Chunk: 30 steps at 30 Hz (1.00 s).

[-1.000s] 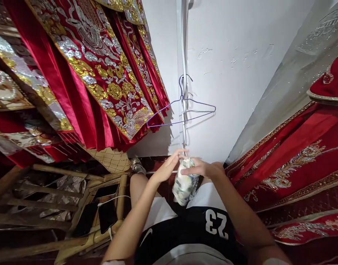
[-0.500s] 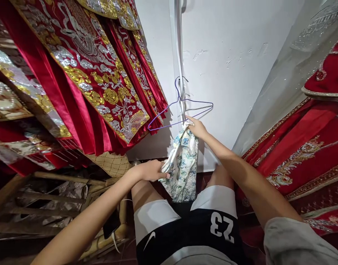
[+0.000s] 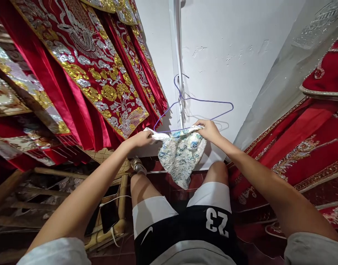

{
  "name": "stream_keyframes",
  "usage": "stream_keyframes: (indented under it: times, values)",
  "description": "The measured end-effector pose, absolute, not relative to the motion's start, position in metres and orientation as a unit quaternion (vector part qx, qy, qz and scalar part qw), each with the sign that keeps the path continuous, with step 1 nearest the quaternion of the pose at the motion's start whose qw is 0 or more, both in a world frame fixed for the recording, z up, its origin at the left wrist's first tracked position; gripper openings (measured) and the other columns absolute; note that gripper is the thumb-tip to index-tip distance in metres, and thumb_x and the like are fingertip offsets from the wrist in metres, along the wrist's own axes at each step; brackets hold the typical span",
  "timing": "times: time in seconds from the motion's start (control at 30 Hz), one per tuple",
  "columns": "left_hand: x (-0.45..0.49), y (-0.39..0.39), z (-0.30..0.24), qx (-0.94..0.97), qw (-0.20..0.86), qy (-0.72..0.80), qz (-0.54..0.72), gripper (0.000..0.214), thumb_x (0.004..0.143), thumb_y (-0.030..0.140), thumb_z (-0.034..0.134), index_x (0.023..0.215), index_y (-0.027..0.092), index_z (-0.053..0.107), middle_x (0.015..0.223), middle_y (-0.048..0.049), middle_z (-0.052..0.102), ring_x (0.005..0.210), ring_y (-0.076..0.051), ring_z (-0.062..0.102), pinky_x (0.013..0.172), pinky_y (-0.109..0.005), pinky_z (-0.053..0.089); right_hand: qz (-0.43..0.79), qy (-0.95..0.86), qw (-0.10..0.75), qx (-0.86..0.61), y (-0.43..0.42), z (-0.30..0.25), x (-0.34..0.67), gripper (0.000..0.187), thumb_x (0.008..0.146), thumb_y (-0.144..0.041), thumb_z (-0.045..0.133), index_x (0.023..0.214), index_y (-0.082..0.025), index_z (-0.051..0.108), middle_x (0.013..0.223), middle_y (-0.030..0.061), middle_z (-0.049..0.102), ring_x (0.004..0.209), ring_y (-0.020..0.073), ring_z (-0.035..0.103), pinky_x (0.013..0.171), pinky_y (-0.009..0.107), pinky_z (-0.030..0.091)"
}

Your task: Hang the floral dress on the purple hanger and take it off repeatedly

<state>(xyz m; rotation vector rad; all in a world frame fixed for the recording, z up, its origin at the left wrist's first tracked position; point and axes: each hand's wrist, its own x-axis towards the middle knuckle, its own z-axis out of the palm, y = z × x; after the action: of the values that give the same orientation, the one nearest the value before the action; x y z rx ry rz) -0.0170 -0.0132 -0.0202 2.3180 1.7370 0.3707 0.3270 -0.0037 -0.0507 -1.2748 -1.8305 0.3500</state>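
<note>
A white garment with a blue and green floral print (image 3: 182,152) is stretched sideways between my two hands, its body hanging down in a point. My left hand (image 3: 142,139) pinches its upper left corner. At the upper right edge, my right hand (image 3: 209,129) grips the cloth with thumb and fingers. Just above and behind the garment, a thin purple wire hanger (image 3: 204,100) hangs by its hook on a white strip (image 3: 180,55) along the wall. Its lower bar runs close to the garment's top edge; I cannot tell whether the two touch.
Red embroidered garments (image 3: 108,84) with gold and silver sequins hang at left. On the right is a beaded red dress (image 3: 298,147) beside sheer white fabric. A bamboo chair (image 3: 121,206) at lower left bears a phone (image 3: 108,217) with a white cable. The white wall (image 3: 226,36) stands ahead.
My left hand has moved up and left to the garment's top edge, and my right hand slightly right. The cloth is now spread wide. The hanger has turned and shows broader.
</note>
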Motion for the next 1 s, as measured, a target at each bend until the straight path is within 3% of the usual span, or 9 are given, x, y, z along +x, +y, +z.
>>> stream_keyframes:
  times: [0.23,0.47,0.57,0.7,0.8,0.9,1.0]
  values:
    - [-0.01,0.003,-0.003,0.8,0.038,0.591,0.098,0.006,0.066,0.022,0.058,0.064,0.023,0.052,0.071,-0.0069,0.065,0.071,-0.025,0.06,0.067,-0.032,0.044,0.135,-0.73,0.427,-0.516,-0.018,-0.05,0.326,0.029,0.07,-0.014,0.062,0.091,-0.021,0.08,0.083,0.0029,0.078,0.069,0.0212,0.064,0.064,0.029,0.04]
    - [-0.024,0.01,-0.002,0.788,0.165,0.592,-0.016,0.006,0.062,0.024,0.066,0.06,0.022,0.06,0.069,-0.0053,0.068,0.07,-0.025,0.061,0.067,-0.032,0.043,0.15,-0.732,0.433,-0.505,-0.028,-0.057,0.321,0.038,0.066,-0.008,0.057,0.094,-0.021,0.078,0.087,0.0025,0.079,0.071,0.0215,0.064,0.065,0.029,0.042]
    - [-0.016,0.003,-0.003,0.796,0.099,0.59,0.086,0.006,0.067,0.021,0.063,0.067,0.022,0.057,0.072,-0.0056,0.065,0.073,-0.025,0.06,0.072,-0.032,0.044,0.158,-0.728,0.448,-0.494,-0.029,-0.059,0.317,0.036,0.067,-0.007,0.056,0.092,-0.021,0.077,0.088,0.0026,0.078,0.073,0.0213,0.065,0.066,0.029,0.042]
    - [0.006,-0.006,0.009,0.81,0.042,0.496,0.31,0.004,0.083,0.024,0.057,0.083,0.02,0.056,0.085,-0.0068,0.063,0.077,-0.022,0.056,0.079,-0.033,0.045,0.167,-0.725,0.463,-0.482,-0.034,-0.054,0.313,0.025,0.071,-0.011,0.061,0.088,-0.021,0.077,0.088,0.0028,0.078,0.076,0.0219,0.067,0.07,0.029,0.045]
    - [0.019,-0.003,0.02,0.778,0.109,0.452,0.422,0.01,0.085,0.024,0.058,0.094,0.02,0.059,0.079,-0.0027,0.06,0.072,-0.018,0.053,0.076,-0.03,0.045,0.157,-0.767,0.414,-0.465,-0.039,-0.046,0.316,0.026,0.074,-0.013,0.063,0.093,-0.023,0.079,0.089,0.0029,0.079,0.079,0.0234,0.068,0.073,0.03,0.046]
    - [0.022,0.004,0.026,0.732,0.218,0.431,0.48,0.018,0.082,0.024,0.063,0.099,0.019,0.066,0.073,-0.0016,0.06,0.066,-0.016,0.052,0.069,-0.027,0.045,0.093,-0.8,0.358,-0.473,-0.037,-0.035,0.332,0.045,0.075,-0.012,0.064,0.115,-0.027,0.078,0.1,0.0035,0.08,0.086,0.0262,0.069,0.077,0.033,0.047]
    - [0.02,0.009,0.029,0.692,0.323,0.429,0.482,0.017,0.076,0.029,0.07,0.087,0.017,0.073,0.076,-0.0056,0.068,0.069,-0.018,0.059,0.066,-0.027,0.048,0.052,-0.743,0.398,-0.535,-0.022,-0.021,0.357,0.065,0.071,-0.008,0.069,0.135,-0.023,0.069,0.095,0.0064,0.078,0.078,0.0252,0.066,0.074,0.034,0.048]
